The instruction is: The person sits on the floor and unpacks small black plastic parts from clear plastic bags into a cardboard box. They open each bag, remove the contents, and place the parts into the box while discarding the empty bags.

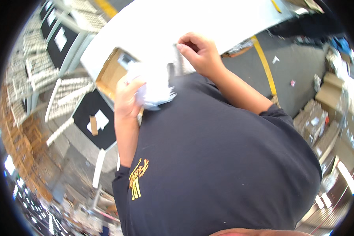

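My left hand [128, 96] is closed around a white plastic packet [155, 84], holding it just in front of my dark shirt. The packet is blurred and looks glossy, with a bluish lower edge. To the right of it, my right hand [202, 55] is raised with thumb and forefinger pinched together. A thin greyish strip [178, 59] hangs blurred below those fingertips; whether it belongs to the packet I cannot tell. Just beyond my left hand stands an open cardboard box [111, 70] with a small pale item inside.
A white table [153, 27] spreads out ahead of me. On the left are white racks with black panels [93, 118] bearing papers. Cardboard boxes [330, 92] are piled at the right, past a yellow floor line [264, 63]. Stacked wooden frames [25, 143] stand at far left.
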### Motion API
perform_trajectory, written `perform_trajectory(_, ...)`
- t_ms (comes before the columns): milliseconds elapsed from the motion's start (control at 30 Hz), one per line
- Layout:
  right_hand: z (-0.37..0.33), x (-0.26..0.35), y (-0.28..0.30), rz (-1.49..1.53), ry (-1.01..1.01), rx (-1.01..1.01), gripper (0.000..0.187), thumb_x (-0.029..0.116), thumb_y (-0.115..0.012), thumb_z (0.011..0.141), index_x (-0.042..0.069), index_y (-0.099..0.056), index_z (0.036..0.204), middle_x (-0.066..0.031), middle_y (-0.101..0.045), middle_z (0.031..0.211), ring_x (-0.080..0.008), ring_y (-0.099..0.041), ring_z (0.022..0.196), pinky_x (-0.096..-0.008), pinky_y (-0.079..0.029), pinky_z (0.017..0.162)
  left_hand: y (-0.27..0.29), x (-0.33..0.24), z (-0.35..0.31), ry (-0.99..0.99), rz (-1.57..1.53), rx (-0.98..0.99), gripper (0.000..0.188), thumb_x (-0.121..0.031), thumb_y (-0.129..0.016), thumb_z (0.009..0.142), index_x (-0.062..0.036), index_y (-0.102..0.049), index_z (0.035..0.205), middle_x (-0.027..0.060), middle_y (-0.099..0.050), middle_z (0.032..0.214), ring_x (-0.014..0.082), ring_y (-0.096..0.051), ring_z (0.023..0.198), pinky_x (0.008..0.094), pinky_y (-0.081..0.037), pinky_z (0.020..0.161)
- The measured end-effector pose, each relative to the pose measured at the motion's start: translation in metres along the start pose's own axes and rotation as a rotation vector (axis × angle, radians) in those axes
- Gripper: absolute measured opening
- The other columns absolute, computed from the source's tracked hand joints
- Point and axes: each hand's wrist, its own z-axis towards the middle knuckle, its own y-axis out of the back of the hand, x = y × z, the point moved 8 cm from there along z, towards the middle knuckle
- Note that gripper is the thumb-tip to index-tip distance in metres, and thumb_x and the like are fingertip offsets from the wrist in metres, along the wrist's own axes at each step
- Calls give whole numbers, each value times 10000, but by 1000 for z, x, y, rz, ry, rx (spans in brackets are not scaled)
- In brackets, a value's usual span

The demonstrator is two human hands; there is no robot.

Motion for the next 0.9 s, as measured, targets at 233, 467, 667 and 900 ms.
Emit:
perform_trajectory(233, -57, -245, 53, -407, -632, 400, 162, 196, -615, 813, 63, -707, 809, -73, -647, 648, -188, -614, 534, -348, -517, 528, 43, -10, -10, -51, 45, -184, 319, -35, -631, 904, 44, -613, 1213, 104, -680, 1136, 206, -671, 1036, 348, -541, 923)
perform_trajectory(467, -125, -346, 228, -76, -1027, -499, 137, 146, -604, 884, 71, -703, 942, -67, -687, 765, -170, -597, 501, -345, -465, 399, 28, -11, 5, -63, 61, -191, 330, -74, -683, 881, 33, -626, 1188, 98, -678, 1113, 213, -663, 1028, 368, -529, 942)
perform_trajectory(667, -115, -342, 303, -335, -996, -667, 139, 188, -634, 918, 71, -694, 961, -52, -689, 769, -147, -583, 515, -327, -450, 433, 13, -15, 12, -75, 96, -182, 317, -60, -672, 882, 32, -628, 1182, 92, -679, 1104, 204, -664, 1021, 356, -528, 937)
perform_trajectory(900, -119, -343, 227, 93, -964, -603, 258, 296, -611, 959, 81, -630, 816, -41, -618, 671, -133, -493, 445, -311, -363, 387, 34, -13, 4, -224, 115, -318, 341, -5, -660, 884, 42, -620, 1219, 93, -684, 1117, 201, -670, 1017, 350, -532, 925)
